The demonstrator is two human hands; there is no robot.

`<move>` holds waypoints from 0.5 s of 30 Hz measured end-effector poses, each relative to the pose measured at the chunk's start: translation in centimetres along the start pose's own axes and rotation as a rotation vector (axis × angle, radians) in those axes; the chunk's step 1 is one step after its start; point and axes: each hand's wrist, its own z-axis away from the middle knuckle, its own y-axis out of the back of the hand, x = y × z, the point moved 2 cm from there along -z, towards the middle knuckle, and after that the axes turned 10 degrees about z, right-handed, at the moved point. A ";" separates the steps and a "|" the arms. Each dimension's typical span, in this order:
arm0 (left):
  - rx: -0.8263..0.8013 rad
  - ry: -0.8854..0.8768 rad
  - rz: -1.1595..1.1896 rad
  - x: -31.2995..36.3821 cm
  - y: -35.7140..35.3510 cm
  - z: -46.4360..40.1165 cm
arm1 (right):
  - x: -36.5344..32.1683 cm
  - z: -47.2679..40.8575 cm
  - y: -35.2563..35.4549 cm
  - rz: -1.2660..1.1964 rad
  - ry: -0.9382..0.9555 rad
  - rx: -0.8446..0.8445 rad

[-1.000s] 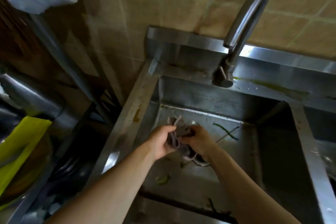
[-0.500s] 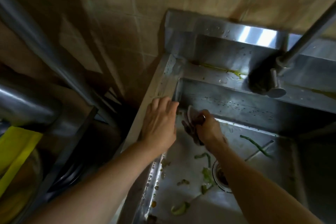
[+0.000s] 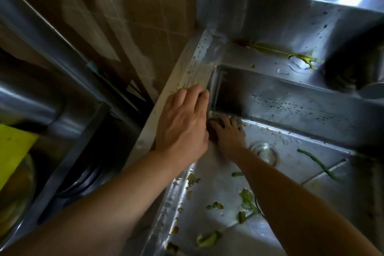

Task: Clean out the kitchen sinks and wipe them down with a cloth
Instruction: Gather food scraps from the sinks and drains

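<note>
The steel sink (image 3: 291, 102) fills the right of the view, its floor wet and strewn with green vegetable scraps (image 3: 247, 197). A long green stem (image 3: 318, 164) lies right of the drain (image 3: 265, 150). My left hand (image 3: 182, 127) rests palm down on the sink's left rim (image 3: 195, 68), holding nothing. Down in the basin's back left corner, my right hand (image 3: 228, 135) presses a dark cloth (image 3: 212, 131) against the floor with spread fingers. Most of the cloth is hidden under both hands.
A yellow-green smear (image 3: 299, 57) lies on the back ledge beside the dark faucet base (image 3: 353, 72). Left of the sink are a steel pot (image 3: 31, 97), a yellow sheet (image 3: 12, 147) and a slanted steel rail (image 3: 52, 33). A tiled wall (image 3: 135, 16) stands behind.
My left hand let go of the cloth and moved onto the left rim. My right hand carried the cloth from over the drain into the back left corner. The view dropped closer.
</note>
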 end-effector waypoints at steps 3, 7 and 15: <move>-0.016 0.013 -0.018 0.2 0.2 0.0 | 0.6 4.1 -0.7 0.010 0.085 -0.033; -0.058 0.010 -0.042 0.3 0.4 0.0 | 1.8 9.7 -1.9 0.041 0.163 -0.060; -0.137 0.060 -0.020 1.3 2.0 4.1 | 3.2 13.7 -0.2 0.022 0.040 -0.264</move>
